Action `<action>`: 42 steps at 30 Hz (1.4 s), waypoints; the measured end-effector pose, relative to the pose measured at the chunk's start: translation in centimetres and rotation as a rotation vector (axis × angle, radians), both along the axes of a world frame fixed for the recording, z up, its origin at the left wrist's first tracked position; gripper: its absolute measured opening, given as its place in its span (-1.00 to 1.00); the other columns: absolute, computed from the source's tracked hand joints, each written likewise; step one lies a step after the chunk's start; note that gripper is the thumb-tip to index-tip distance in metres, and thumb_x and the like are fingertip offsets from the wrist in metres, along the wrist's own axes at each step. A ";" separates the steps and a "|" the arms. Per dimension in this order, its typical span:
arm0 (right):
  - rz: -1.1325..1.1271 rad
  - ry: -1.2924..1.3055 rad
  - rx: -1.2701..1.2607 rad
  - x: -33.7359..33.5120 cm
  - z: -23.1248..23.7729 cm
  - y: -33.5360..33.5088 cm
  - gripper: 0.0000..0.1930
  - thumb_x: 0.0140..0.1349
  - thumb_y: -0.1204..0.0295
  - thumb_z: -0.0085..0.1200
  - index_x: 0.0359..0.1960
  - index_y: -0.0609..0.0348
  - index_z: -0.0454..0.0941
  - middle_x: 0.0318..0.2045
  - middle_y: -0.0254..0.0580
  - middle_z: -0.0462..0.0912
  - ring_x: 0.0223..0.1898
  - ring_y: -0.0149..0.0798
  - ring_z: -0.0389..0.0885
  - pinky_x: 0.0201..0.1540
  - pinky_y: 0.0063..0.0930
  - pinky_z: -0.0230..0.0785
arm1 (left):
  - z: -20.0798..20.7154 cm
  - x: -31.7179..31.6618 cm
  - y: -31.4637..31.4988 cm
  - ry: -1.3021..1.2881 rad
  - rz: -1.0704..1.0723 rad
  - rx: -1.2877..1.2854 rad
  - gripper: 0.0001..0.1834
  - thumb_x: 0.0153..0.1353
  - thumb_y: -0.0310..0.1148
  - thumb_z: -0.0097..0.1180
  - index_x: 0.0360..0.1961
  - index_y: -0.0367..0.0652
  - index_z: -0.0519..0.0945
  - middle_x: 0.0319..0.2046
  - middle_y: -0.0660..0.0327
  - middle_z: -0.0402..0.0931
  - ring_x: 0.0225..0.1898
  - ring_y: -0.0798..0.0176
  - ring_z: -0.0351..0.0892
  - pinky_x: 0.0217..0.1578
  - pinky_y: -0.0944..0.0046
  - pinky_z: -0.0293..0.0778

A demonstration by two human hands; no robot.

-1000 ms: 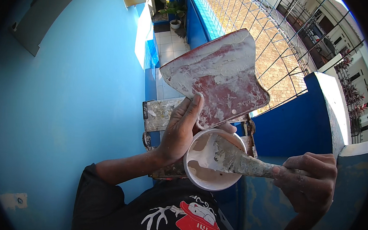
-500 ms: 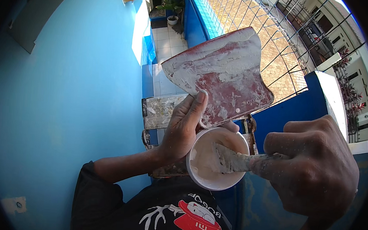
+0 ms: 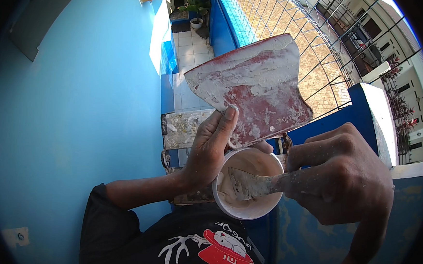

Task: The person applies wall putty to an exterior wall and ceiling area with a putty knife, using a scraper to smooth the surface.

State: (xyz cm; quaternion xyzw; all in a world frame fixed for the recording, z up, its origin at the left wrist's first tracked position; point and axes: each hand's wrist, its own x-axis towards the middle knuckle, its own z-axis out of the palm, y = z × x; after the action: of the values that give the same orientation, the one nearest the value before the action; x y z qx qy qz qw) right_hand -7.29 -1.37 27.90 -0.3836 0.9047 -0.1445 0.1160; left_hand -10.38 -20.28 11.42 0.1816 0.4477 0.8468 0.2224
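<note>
My left hand [image 3: 210, 146] grips a wide red putty spreader [image 3: 266, 104], its thumb pressed on the face, which is smeared with pale putty. The same hand supports a white tub [image 3: 221, 201] just below the spreader, some fingers hidden behind. Cream-coloured putty [image 3: 227, 186] lies inside the tub. My right hand [image 3: 342, 176] is closed around the handle of a small putty knife [image 3: 254, 185]. The knife's putty-coated blade dips into the tub and rests in the putty.
A light blue wall [image 3: 86, 114] rises at the left. Beneath my hands is a paint-spattered step platform [image 3: 185, 130]. To the right stand a blue low wall [image 3: 335, 122] and a wire mesh fence [image 3: 318, 56]. A potted plant [image 3: 196, 22] sits on the far tiled floor.
My right hand has moved left, pushing the putty knife's blade further across the tub toward its left side. My left hand, the spreader and the tub have barely shifted.
</note>
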 end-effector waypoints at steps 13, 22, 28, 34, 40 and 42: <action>-0.060 0.022 -0.390 1.4 -3.2 4.7 -0.76 -0.23 0.55 0.53 -0.43 0.15 0.79 -0.48 -0.20 0.72 -0.53 -0.38 0.73 -0.53 -0.56 0.55 | -0.4 -0.2 -0.2 -0.109 -0.124 0.009 -0.40 0.59 0.00 -0.45 0.41 -0.24 0.08 0.17 -0.17 0.44 0.07 0.01 0.65 0.14 -0.01 0.63; -0.091 0.064 -0.503 2.9 -2.9 8.6 -0.71 -0.20 0.58 0.53 -0.34 0.14 0.81 -0.45 -0.17 0.73 -0.46 -0.35 0.76 -0.52 -0.58 0.57 | -0.5 -0.7 -0.5 -0.049 -0.038 0.002 -0.37 0.59 0.04 -0.45 0.37 -0.30 0.14 0.07 -0.23 0.54 0.02 -0.01 0.69 0.11 -0.02 0.64; -0.177 0.196 -0.625 5.7 -4.0 12.8 -0.60 -0.30 0.55 0.57 -0.29 0.12 0.79 -0.45 -0.17 0.74 -0.45 -0.33 0.76 -0.48 -0.54 0.58 | -0.2 -2.3 -1.4 -0.130 0.329 0.163 -0.60 0.52 -0.23 -0.08 0.20 -0.29 0.43 0.06 -0.02 0.59 0.03 0.07 0.69 0.10 -0.02 0.63; -0.423 0.189 -1.077 9.6 -10.4 14.4 -0.61 -0.27 0.60 0.49 -0.27 0.25 0.78 -0.46 -0.04 0.73 -0.47 -0.27 0.75 -0.45 -0.52 0.58 | -0.3 -4.2 -3.5 -0.025 0.337 0.064 -0.76 0.31 -0.41 0.22 -0.06 -0.30 0.62 -0.15 0.10 0.69 -0.14 0.34 0.68 -0.06 0.22 0.62; -0.619 0.055 -1.520 10.9 -15.9 10.6 -0.61 -0.14 0.58 0.46 -0.18 0.36 0.76 -0.42 0.05 0.74 -0.46 -0.32 0.67 -0.44 -0.57 0.43 | 1.1 -4.9 -6.2 0.097 0.162 -0.107 -0.49 0.20 -0.43 0.24 0.18 -0.34 0.48 0.04 0.07 0.62 0.05 0.27 0.60 0.14 0.18 0.49; -0.635 0.001 -1.679 11.3 -17.1 10.0 -0.67 0.00 0.56 0.42 -0.15 0.42 0.73 -0.41 0.11 0.73 -0.53 -0.34 0.64 -0.48 -0.57 0.40 | 2.1 -5.3 -6.4 0.162 0.084 -0.165 -0.45 0.19 -0.42 0.24 0.21 -0.34 0.46 0.07 0.06 0.61 0.09 0.26 0.58 0.18 0.17 0.45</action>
State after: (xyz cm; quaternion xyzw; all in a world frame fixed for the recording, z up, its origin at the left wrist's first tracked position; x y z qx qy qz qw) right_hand 4.01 8.67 10.79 -0.0738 0.5645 -0.7837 -0.2486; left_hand -15.66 -26.73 13.48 0.2117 0.5396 0.7982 0.1641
